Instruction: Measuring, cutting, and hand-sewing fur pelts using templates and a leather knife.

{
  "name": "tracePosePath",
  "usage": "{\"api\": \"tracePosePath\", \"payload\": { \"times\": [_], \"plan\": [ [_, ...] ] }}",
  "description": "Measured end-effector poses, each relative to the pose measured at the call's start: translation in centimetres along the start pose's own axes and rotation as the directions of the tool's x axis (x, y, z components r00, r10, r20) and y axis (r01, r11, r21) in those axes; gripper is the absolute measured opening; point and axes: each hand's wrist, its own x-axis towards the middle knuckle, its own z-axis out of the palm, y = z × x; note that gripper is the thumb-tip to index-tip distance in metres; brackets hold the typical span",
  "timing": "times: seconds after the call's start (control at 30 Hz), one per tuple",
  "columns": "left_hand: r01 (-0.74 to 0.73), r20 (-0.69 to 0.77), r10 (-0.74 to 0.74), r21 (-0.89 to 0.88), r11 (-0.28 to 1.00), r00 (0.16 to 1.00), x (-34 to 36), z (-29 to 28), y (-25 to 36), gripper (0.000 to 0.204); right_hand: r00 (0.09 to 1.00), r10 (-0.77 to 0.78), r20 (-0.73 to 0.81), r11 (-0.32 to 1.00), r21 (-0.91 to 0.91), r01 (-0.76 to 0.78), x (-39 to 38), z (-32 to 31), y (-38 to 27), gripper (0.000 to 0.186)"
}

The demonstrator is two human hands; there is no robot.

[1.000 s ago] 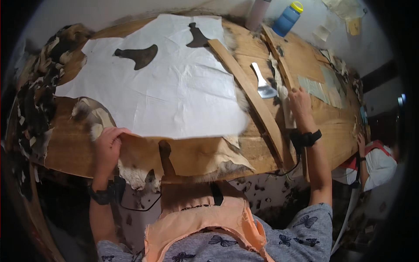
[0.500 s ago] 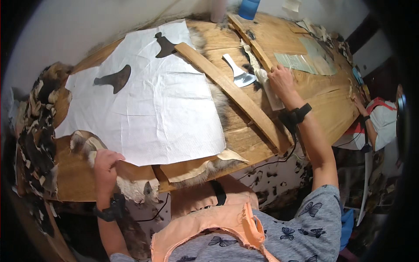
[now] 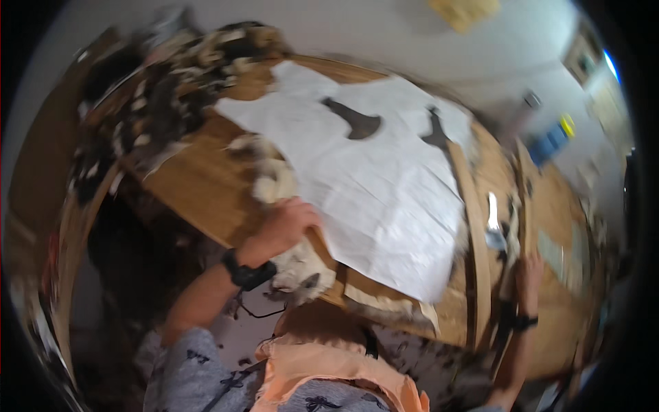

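A large white sheet [image 3: 391,199] spreads across the middle of the frame on your brown wooden desk [image 3: 195,178]. Your left hand [image 3: 287,221], just left of centre, has its fingers curled, pinching the sheet's lower left edge. Your right hand [image 3: 528,275], at the lower right, is at the near part of a narrow wooden strip [image 3: 525,196]; blur hides whether its fingers grip. Two dark axe-shaped pieces [image 3: 358,123] lie on the sheet's upper part. A wooden bar [image 3: 473,240] runs along its right side, with a shiny metal blade [image 3: 495,238] between bar and strip. Furry scraps [image 3: 171,96] heap at upper left.
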Motion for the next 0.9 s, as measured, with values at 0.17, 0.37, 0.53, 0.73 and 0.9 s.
{"api": "tracePosePath", "payload": {
  "times": [0.17, 0.37, 0.53, 0.73, 0.9],
  "plan": [
    [0.039, -0.024, -0.039, -0.029, 0.999, 0.999, -0.8, 0.6, -0.5, 0.02, 0.966, 0.132, 0.223, 0.99, 0.009, -0.137, 1.0, -2.3, -1.3, 0.013],
    [0.051, -0.003, -0.051, -0.104, 0.993, 0.999, -1.3, 0.6, -0.7, 0.019, 0.953, 0.144, 0.266, 0.99, -0.033, -0.14, 1.1, -2.2, -0.9, 0.016],
    [-0.047, 0.073, 0.054, -0.097, 0.994, 0.996, -1.2, 0.5, -1.5, 0.022, 0.967, 0.189, 0.174, 0.981, 0.009, -0.193, 0.2, -2.0, -0.5, 0.013],
    [0.072, -0.029, -0.096, -0.462, 0.884, 0.995, 0.7, -4.2, -3.8, 0.02, 0.983, 0.168, 0.067, 0.973, 0.148, -0.177, 2.2, -6.8, -3.2, 0.002],
    [0.287, -0.355, -0.366, -0.257, 0.923, 0.86, 2.3, -8.3, -14.4, 0.028, 0.986, 0.159, 0.042, 0.959, 0.229, -0.165, 7.5, -12.7, -11.9, 0.003]
  ]
}}
